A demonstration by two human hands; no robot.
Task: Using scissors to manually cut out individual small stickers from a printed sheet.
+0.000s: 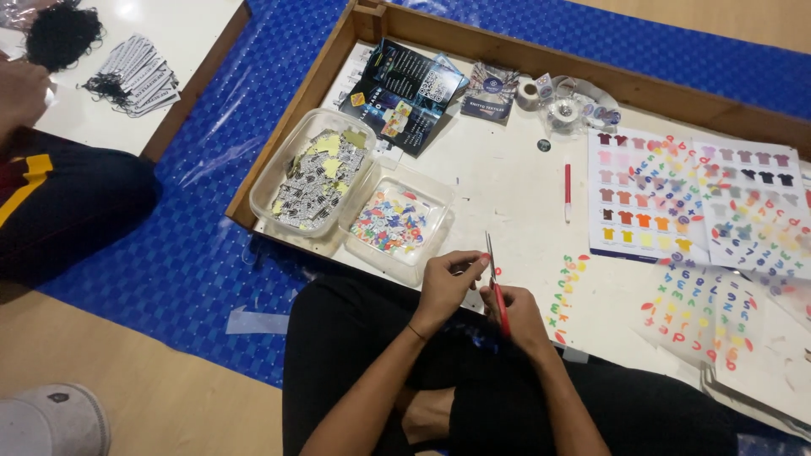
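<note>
Holding: my right hand [517, 317] grips red-handled scissors [495, 285], blades up, at the tray's near edge.
Left hand [448, 283]: pinching a tiny sticker piece, too small to identify.
Nearby: container of coloured cutouts [393, 224] just left; letter sticker sheets [688, 308] right.

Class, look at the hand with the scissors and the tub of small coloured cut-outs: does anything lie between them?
Only the left hand does. It sits between the right hand, which holds the red-handled scissors, and the tub of coloured cut-outs. No other thing lies between them.
</note>
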